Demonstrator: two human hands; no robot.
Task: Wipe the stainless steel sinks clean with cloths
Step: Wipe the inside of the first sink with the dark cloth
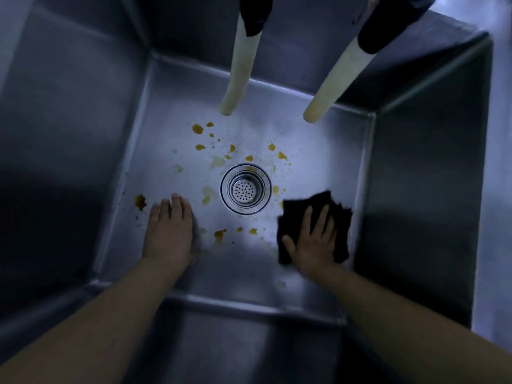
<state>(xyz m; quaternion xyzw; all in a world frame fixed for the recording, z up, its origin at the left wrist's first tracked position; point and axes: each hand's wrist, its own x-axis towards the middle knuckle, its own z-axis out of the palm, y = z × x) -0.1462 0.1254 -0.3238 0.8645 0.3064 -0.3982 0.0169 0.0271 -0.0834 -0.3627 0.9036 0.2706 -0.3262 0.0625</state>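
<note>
Your right hand (313, 242) presses flat, fingers spread, on the limp black cloth (339, 217) near the deep stainless steel sink's (304, 275) right wall, your left hand (169, 231) rests flat, bare, near its left wall; bunch the cloth under your palm, since it probably slides easily.

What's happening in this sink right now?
A person is wiping a stainless steel sink. The right hand presses a dark cloth flat on the sink floor beside the drain strainer; the left hand rests flat and bare. Yellow-orange stains remain around the drain. Two pale hoses hang above.
</note>
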